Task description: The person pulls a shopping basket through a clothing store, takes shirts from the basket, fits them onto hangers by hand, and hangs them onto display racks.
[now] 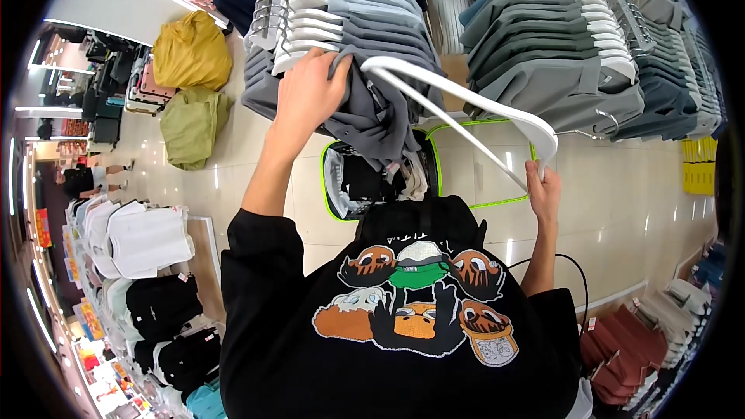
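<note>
My left hand (309,91) is closed on a bunched dark grey garment (372,120), up against the hanging row at the rack's left. The garment hangs down in folds over a dark basket with a bright green rim (324,186), which holds black and pale clothes. At the right, my right hand (545,190) grips one end of a bare white hanger (466,91). The hanger slants from the garment down to that hand, and its hook (609,119) points right.
Grey and blue shirts on white hangers (310,12) fill the rack in front; another row of grey-green shirts (535,31) hangs to its right. Yellow (192,50) and olive (194,126) covered bundles stand at left. White shirts (147,237) hang lower left, reddish garments (625,349) lower right.
</note>
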`<state>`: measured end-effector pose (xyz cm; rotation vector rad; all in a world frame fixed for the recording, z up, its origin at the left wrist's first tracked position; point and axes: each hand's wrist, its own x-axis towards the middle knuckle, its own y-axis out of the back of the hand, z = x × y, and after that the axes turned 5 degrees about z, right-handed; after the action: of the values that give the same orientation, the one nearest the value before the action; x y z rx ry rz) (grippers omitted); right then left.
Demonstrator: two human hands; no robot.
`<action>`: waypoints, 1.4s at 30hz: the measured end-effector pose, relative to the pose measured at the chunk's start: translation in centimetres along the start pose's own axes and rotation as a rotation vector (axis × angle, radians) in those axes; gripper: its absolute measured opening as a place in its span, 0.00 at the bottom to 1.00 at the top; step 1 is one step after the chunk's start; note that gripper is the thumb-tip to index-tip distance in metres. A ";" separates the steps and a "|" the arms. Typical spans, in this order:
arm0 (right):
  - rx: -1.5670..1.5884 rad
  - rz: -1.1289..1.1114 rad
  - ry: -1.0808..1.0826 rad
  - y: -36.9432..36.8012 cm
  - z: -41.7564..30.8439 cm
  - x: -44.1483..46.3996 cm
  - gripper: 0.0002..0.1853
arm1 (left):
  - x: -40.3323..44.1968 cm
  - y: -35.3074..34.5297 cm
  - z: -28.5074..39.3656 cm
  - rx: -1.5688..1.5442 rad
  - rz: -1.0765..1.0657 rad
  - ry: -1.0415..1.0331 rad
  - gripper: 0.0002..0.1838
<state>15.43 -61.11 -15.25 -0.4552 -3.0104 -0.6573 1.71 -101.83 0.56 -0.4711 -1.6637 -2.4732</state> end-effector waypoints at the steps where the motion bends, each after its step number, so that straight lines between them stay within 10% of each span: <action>1: -0.003 0.000 0.002 0.1 -0.2 0.0 0.24 | 0.1 0.2 0.0 0.006 0.010 0.007 0.17; 22: 0.100 -0.171 0.218 -11.7 -9.1 1.3 0.16 | -1.5 3.7 6.6 -0.706 -0.474 -0.140 0.15; 27: 0.170 -0.166 0.243 -10.8 -9.0 1.8 0.15 | 0.2 4.4 5.3 -0.076 0.113 -0.888 0.13; 38: 0.741 -0.373 -0.001 -8.5 -7.7 6.8 0.18 | 0.5 4.0 3.9 -0.538 -0.284 -0.526 0.16; 42: 0.505 -0.587 -0.134 -9.5 -4.2 7.4 0.28 | 0.1 4.3 3.0 -0.696 -0.304 -0.429 0.17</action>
<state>5.44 -69.05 -14.64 0.4321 -3.2596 0.1609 3.34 -100.69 5.40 -0.9302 -0.9597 -3.3518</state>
